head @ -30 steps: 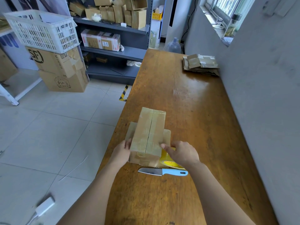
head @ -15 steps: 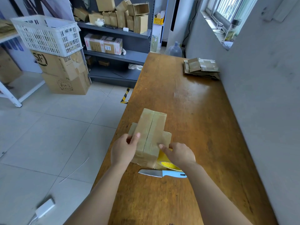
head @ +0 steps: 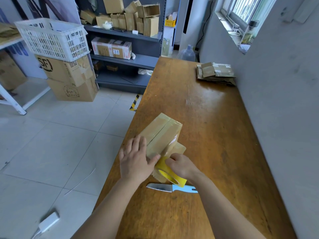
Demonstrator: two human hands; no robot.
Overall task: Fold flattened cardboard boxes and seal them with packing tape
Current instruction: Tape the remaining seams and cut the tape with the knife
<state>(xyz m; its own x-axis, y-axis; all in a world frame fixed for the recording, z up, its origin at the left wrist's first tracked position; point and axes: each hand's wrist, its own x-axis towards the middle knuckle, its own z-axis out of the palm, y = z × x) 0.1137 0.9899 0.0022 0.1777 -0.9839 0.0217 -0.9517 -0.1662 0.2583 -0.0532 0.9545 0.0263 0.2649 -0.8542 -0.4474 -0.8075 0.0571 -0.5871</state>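
Wooden table [head: 215, 126] runs along a grey wall on the right, tiled floor to the left. Cardboard box [head: 162, 133] sits near the table's left edge, in front of the person and skewed. Its top seam runs away and a bit to the right, w/ glossy tape over the top. One flap [head: 179, 149] juts out low on the box's right side.

Left hand [head: 134, 161] lies flat vs the box's near-left side. Fingers are straight and spread, nothing pinched, and the thumb reaches across the near end twd the tape. Right hand [head: 183, 167] has its fingers curled round the yellow tape roll [head: 165, 171] and holds it right at the box's near end, just below the flap. So the box is beyond and between both hands, the left touching it. Can't tell if the roll itself touches the cardboard.

Knife [head: 172, 188] w/ a pale blue handle lies on the table just nearer than the roll, blade pointing left, and neither hand touches it.

Stack of flattened boxes [head: 215, 73] is at the far right corner by the wall, well apart. Off the table there's grey shelving [head: 127, 57] w/ small cartons and a white basket [head: 53, 38] on top of stacked brown cartons [head: 67, 71].
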